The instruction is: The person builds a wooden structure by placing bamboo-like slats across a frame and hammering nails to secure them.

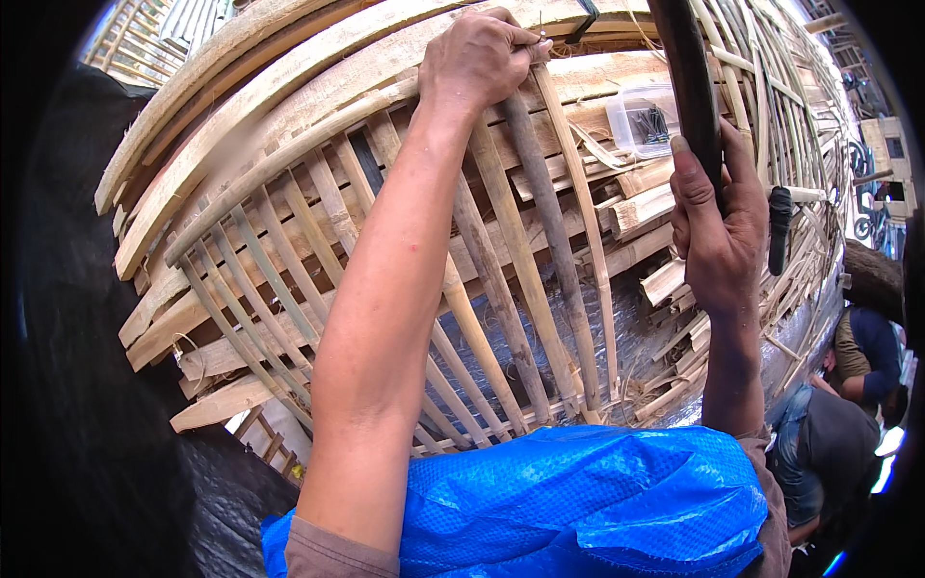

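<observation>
Your bare left arm stretches straight up from the lower edge, elbow nearly locked, and your left hand (479,60) is curled shut at the top, knuckles toward you, fingertips pinched together. Your right forearm rises more steeply on the right; your right hand (718,217) is fisted, thumb lying upward.

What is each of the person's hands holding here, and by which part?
The right hand grips a dark tool handle near its lower end; its head is out of view. The left hand pinches the top end of a bamboo slat against the curved frame.
</observation>
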`<action>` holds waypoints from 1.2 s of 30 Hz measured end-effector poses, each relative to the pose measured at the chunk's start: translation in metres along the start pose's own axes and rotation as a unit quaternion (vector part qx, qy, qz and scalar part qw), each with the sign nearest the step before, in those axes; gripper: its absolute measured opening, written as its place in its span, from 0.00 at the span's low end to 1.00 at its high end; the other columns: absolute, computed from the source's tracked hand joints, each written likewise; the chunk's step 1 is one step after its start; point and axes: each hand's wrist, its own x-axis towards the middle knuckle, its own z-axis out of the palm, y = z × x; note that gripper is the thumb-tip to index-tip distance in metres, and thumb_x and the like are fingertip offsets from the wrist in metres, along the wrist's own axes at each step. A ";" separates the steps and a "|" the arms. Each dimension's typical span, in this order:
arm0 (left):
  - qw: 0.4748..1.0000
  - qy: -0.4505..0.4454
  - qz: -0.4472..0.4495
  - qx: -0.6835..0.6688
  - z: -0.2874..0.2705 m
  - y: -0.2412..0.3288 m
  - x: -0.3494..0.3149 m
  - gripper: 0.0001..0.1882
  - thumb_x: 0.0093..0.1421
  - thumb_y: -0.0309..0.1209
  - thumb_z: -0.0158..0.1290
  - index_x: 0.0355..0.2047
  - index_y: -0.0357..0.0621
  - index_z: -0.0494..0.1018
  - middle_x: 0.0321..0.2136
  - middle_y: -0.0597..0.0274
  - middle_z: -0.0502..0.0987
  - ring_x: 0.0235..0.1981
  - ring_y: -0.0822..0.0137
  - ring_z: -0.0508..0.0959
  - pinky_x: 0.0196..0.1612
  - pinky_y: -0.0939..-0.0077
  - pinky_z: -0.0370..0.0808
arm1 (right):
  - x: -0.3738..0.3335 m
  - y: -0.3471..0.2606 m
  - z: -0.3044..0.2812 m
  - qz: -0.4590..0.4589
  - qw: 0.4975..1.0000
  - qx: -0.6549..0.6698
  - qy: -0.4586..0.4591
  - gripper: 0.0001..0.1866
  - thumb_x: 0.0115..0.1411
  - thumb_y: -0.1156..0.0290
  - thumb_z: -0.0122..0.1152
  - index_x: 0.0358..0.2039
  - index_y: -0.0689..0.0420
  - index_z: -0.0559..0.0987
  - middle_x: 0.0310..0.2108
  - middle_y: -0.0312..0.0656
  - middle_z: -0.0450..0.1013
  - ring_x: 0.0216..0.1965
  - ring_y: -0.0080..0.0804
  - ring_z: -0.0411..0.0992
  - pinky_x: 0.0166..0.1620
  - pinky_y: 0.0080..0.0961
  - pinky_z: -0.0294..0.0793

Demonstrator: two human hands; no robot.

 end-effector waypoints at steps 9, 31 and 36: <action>1.000 0.015 0.001 -0.014 -0.002 0.001 -0.004 0.13 0.59 0.48 0.62 0.37 0.58 0.86 0.35 0.72 0.82 0.36 0.65 0.82 0.42 0.66 0.78 | 0.006 0.000 -0.004 -0.019 1.000 -0.018 0.006 0.16 0.70 0.64 0.56 0.53 0.61 0.73 0.30 0.39 0.74 0.31 0.23 0.69 0.36 0.24 0.70; 0.999 0.024 0.006 -0.025 -0.003 0.004 -0.001 0.13 0.57 0.49 0.63 0.37 0.62 0.86 0.29 0.71 0.79 0.32 0.66 0.81 0.39 0.66 0.77 | 0.001 0.005 0.005 0.009 0.995 -0.089 -0.046 0.16 0.70 0.65 0.54 0.54 0.59 0.72 0.25 0.42 0.73 0.26 0.27 0.70 0.29 0.30 0.68; 0.996 -0.016 -0.018 -0.088 -0.017 0.012 0.002 0.12 0.58 0.42 0.62 0.35 0.49 0.85 0.32 0.55 0.81 0.37 0.54 0.81 0.41 0.63 0.78 | 0.001 0.002 -0.001 -0.009 0.999 0.036 0.017 0.17 0.71 0.63 0.55 0.55 0.58 0.71 0.24 0.29 0.66 0.23 0.13 0.60 0.25 0.17 0.56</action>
